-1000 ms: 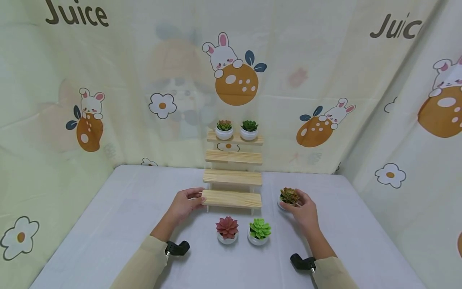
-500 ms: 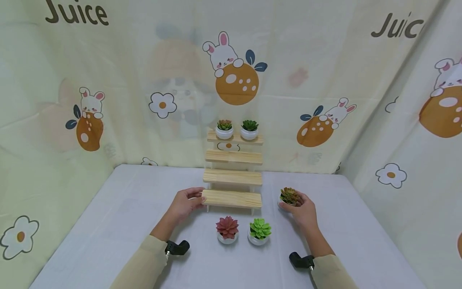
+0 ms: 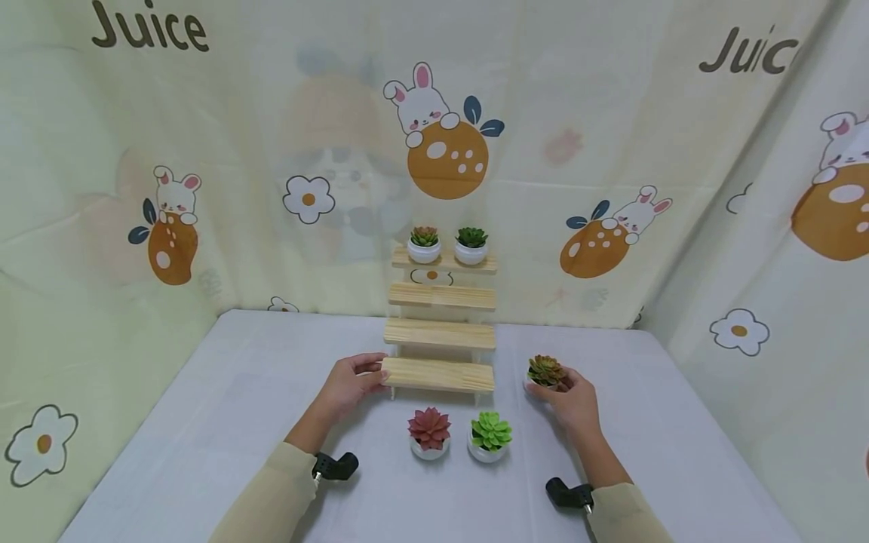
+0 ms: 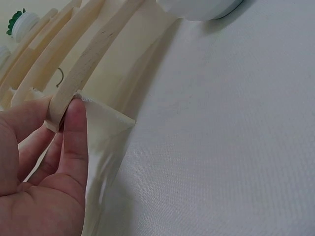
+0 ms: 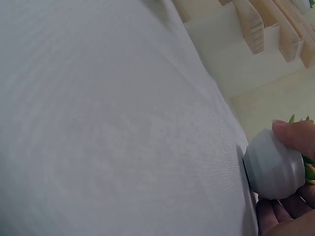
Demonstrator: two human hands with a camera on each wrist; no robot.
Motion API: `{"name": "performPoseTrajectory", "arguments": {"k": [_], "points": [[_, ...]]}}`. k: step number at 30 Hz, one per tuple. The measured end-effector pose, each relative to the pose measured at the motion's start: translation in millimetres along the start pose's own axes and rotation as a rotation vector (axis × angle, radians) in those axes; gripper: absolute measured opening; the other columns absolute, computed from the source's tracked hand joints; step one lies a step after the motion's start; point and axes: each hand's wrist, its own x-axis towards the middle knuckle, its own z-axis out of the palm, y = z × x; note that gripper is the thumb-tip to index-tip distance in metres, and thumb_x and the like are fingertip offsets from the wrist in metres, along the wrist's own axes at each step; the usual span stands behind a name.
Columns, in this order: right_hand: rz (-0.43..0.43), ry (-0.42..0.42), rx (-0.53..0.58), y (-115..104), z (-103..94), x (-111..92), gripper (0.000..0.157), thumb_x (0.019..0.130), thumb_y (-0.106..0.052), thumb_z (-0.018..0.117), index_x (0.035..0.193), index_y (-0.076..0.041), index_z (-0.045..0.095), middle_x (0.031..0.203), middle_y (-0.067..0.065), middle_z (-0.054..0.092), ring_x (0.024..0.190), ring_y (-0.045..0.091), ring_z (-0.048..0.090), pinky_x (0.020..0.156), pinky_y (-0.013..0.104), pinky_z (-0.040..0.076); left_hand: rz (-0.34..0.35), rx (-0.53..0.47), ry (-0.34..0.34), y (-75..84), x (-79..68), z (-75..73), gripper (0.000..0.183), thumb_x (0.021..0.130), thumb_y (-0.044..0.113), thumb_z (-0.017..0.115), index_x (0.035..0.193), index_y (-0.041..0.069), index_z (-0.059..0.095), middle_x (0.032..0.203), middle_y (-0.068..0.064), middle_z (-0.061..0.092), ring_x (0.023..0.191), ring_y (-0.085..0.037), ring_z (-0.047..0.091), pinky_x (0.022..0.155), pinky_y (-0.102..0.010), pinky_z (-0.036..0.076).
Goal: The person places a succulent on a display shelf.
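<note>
My left hand [image 3: 351,386] pinches the left end of the lowest board on a tiered wooden plant stand [image 3: 437,375]; in the left wrist view, thumb and fingers clasp the board's end [image 4: 60,105]. To the right of the stand, my right hand [image 3: 575,401] grips a white pot holding a brownish-green succulent [image 3: 545,370]. The right wrist view shows its ribbed white pot [image 5: 274,164] at the tablecloth, thumb on one side and fingers on the other. Two potted succulents, one reddish-green [image 3: 424,244] and one dark green [image 3: 471,245], stand on the top board.
In front of the stand sit a potted dark-red succulent [image 3: 429,431] and a potted bright-green succulent [image 3: 490,434]. A white cloth covers the table [image 3: 224,422]. Behind it hangs a printed curtain [image 3: 529,136], close to the stand's back.
The view has shifted very slightly. Both hands keep their places, the left on the board's end and the right on the potted succulent.
</note>
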Motion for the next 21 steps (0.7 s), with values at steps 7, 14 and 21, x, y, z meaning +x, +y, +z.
{"name": "performPoseTrajectory", "arguments": {"k": [7, 14, 21], "points": [[0.014, -0.029, 0.007, 0.0, -1.7, -5.3, 0.085, 0.072, -0.034, 0.082, 0.141, -0.006, 0.041, 0.14, 0.019, 0.045, 0.131, 0.032, 0.041, 0.107, 0.046, 0.04, 0.009, 0.001, -0.001, -1.4, 0.9, 0.1, 0.038, 0.085, 0.002, 0.066, 0.123, 0.004, 0.06, 0.114, -0.018, 0.06, 0.092, -0.021, 0.065, 0.08, -0.036, 0.059], [0.002, -0.073, 0.022, -5.1, -4.9, -12.1, 0.088, 0.072, -0.037, 0.081, 0.143, -0.008, 0.037, 0.143, 0.018, 0.042, 0.133, 0.032, 0.039, 0.107, 0.047, 0.04, 0.009, -0.011, -0.016, -2.6, 2.2, -1.4, 0.04, 0.086, 0.002, 0.065, 0.126, 0.003, 0.058, 0.117, -0.018, 0.059, 0.092, -0.019, 0.065, 0.084, -0.041, 0.058], [-0.007, -0.1, 0.042, -12.4, -5.2, -19.4, 0.088, 0.071, -0.037, 0.081, 0.143, -0.009, 0.038, 0.143, 0.014, 0.043, 0.132, 0.028, 0.041, 0.106, 0.043, 0.043, -0.002, -0.015, -0.01, -3.4, 3.5, -1.9, 0.041, 0.085, 0.003, 0.066, 0.125, 0.004, 0.059, 0.117, -0.017, 0.06, 0.093, -0.02, 0.065, 0.085, -0.042, 0.057]]}}
